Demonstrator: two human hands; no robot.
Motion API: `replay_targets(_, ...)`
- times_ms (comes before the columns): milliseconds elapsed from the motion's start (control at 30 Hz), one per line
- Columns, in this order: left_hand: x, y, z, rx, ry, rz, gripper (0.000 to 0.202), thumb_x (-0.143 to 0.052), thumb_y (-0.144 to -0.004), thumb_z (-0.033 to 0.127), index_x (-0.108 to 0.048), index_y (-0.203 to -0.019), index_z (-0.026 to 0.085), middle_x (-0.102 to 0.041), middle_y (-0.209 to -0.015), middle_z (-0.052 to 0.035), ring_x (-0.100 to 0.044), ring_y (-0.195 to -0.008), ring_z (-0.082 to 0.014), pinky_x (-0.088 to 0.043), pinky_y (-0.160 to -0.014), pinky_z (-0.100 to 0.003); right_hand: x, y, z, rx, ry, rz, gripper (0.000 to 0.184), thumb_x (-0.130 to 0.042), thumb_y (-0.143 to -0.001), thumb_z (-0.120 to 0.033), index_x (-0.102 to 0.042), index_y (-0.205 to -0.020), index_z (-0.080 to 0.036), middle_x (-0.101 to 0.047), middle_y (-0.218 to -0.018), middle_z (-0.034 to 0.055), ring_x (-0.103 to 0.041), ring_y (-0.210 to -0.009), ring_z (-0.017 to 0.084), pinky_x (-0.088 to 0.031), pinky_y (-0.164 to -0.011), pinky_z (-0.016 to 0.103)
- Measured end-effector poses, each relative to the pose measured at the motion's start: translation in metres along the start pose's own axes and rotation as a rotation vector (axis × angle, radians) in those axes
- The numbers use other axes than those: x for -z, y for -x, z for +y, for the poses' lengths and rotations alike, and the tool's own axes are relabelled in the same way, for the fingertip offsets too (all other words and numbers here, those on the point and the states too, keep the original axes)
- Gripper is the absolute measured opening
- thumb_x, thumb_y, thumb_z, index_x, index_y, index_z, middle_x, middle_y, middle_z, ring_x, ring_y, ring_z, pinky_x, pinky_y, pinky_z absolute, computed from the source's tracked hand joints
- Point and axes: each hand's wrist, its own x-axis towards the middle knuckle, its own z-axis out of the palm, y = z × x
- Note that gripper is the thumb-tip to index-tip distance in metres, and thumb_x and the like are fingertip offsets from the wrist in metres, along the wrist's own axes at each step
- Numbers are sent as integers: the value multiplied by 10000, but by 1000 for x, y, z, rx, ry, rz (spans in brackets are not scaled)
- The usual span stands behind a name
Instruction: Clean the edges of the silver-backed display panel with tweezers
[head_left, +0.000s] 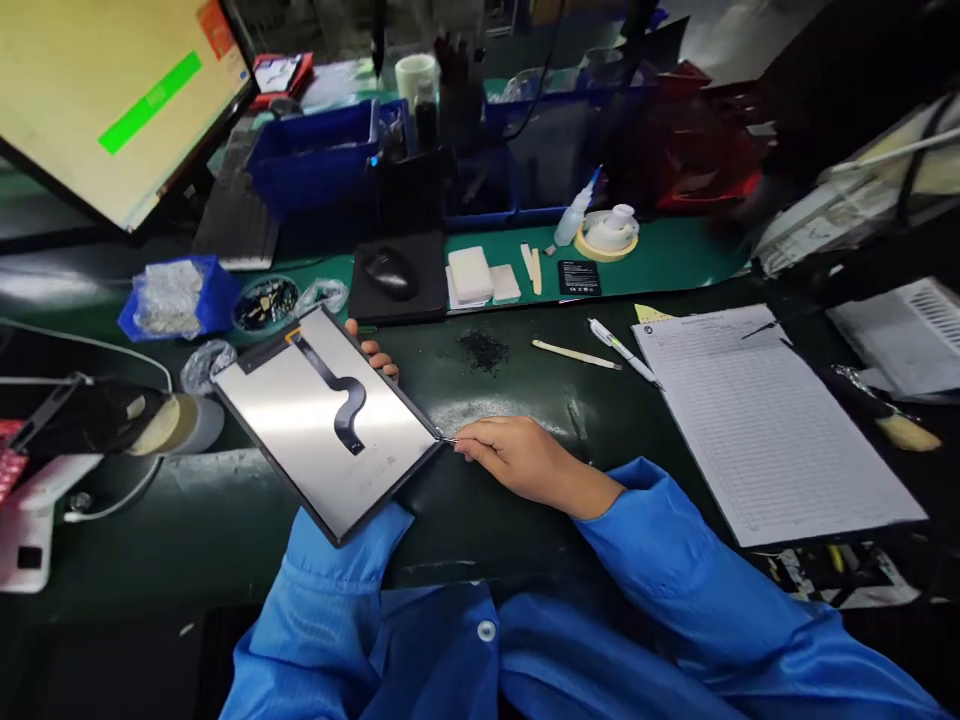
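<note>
A tablet-sized display panel, silver on its back with a black edge, is held tilted above the dark mat. A black S-shaped flex cable lies across that silver face. My left hand supports the panel from beneath; only its fingertips show past the far edge, wrapped round it. At the panel's right corner, my right hand pinches a thin metal tool, its tip touching the black edge. Most of the tool is hidden in the fingers, so its kind cannot be made out.
Black scraps lie piled beyond the panel, with a pale stick and a pen nearby. A printed form is at right. Behind stand a mouse, a dropper bottle and blue bins; a monitor is upper left.
</note>
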Motion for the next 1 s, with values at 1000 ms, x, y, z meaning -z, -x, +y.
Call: replay_targets(1000, -13, 32, -30, -135, -49, -196, 304, -651, -838, 555, -549, -958, 294, -475, -793, 21, -531, -794, -162, -513, -894, -392, 31, -10, 8, -94, -132, 177, 212, -578, -1029, -248, -779, -978, -208, -751, -838, 3, -659, -757, 140, -442, -685, 250)
